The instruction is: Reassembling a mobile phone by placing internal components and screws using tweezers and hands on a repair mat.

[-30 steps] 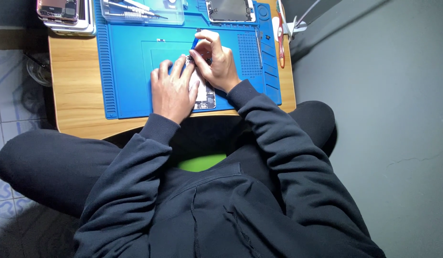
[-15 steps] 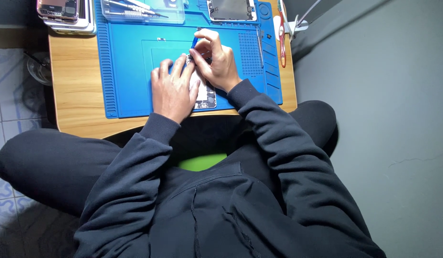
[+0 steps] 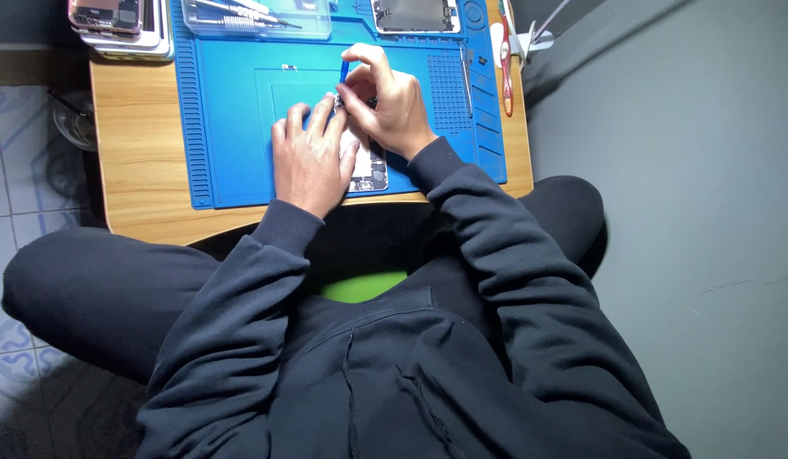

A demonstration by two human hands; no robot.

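Landmark: blue work mat (image 3: 241,127), lying on the wooden table (image 3: 143,183).
Opened phone (image 3: 366,170): at the mat's near edge, middle; mostly hidden under my hands, its lower end showing.
My left hand (image 3: 309,157): flat on the phone, fingers spread, pressing it onto the mat.
My right hand (image 3: 390,106): just beyond the phone's upper end, fingertips pinched together on a slim blue-handled tool (image 3: 345,70), tip down at the phone.
Step in hand: by my judgement, working a small part or screw near the phone's top while the left hand steadies the body.
Next move calls for: a steady tip, light pressure, phone kept from sliding.
Clear parts tray (image 3: 258,17): mat's far edge, left.
Second phone body (image 3: 415,14): mat's far edge, right.
Stacked phones (image 3: 118,21): off the mat's far-left corner.
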